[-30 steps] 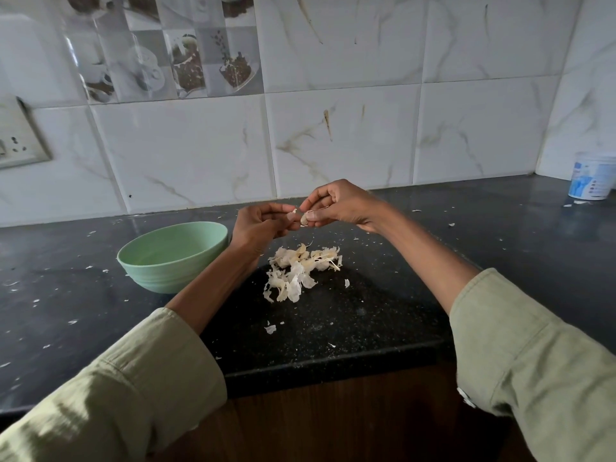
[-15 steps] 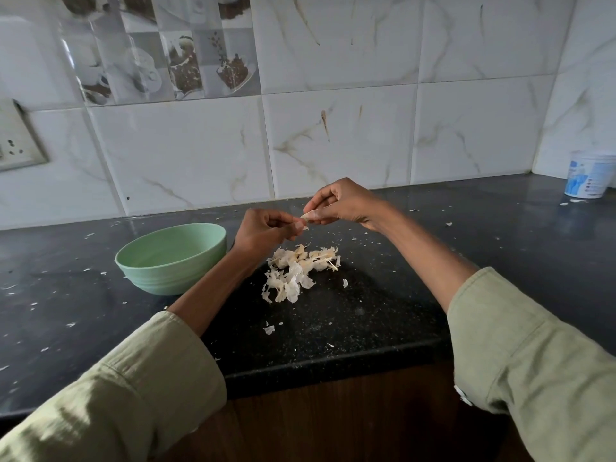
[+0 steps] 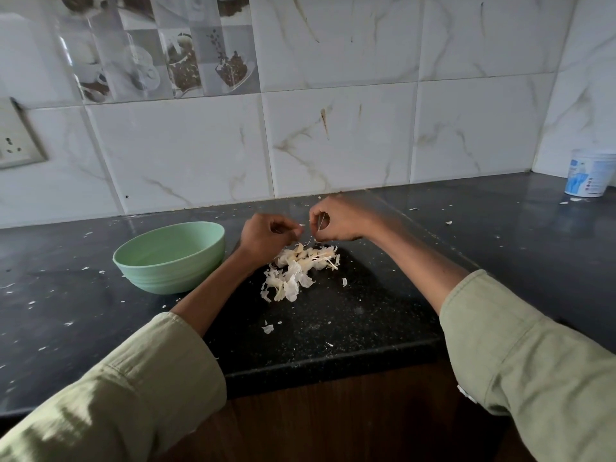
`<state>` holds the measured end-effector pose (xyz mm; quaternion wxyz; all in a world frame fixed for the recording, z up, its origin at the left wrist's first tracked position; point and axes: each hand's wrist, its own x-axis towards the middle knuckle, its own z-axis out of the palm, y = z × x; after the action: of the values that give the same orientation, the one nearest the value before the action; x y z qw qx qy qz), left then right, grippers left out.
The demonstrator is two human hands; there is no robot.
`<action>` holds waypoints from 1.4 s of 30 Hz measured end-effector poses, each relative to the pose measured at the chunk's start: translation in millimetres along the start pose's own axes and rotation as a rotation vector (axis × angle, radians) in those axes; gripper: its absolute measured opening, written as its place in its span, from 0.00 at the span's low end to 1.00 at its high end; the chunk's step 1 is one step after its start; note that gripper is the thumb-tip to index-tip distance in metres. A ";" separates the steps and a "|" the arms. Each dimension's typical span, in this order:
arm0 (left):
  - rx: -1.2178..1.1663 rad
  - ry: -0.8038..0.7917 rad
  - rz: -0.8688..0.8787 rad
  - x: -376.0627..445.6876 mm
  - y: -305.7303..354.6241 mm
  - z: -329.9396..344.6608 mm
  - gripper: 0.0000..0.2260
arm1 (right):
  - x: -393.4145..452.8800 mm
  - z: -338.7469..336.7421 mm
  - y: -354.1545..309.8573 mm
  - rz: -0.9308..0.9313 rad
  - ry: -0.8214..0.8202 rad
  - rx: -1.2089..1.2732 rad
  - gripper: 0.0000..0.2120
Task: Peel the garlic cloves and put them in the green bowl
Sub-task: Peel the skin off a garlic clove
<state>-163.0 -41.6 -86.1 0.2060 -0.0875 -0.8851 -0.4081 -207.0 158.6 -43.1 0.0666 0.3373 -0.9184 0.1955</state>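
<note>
Peeling garlic over the skin pile (image 3: 300, 271), both hands low above the counter (image 3: 500, 235).

Cloves (image 3: 305, 253) lay at the pile's far edge, just under the hands; whether either hand held one could not be told. Left hand (image 3: 266, 236) was curled, fingertips pressed together. Right hand (image 3: 340, 219) was curled too, pinching a thin strand of skin, hands close but apart. Bowl (image 3: 173, 258) sat just left of the left wrist, its inside looked bare. Skin flecks were scattered over the counter. Tub (image 3: 588, 173) stood well apart, far right by the wall.
</note>
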 end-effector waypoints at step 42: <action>-0.410 0.101 -0.062 -2.3 9.5 -7.6 0.07 | 4.9 0.6 -8.3 -0.023 0.242 0.783 0.11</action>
<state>-155.6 -41.1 -76.2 0.2151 -0.0797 -0.7744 -0.5896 -205.4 149.6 -39.9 0.0430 0.3220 -0.7562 0.5679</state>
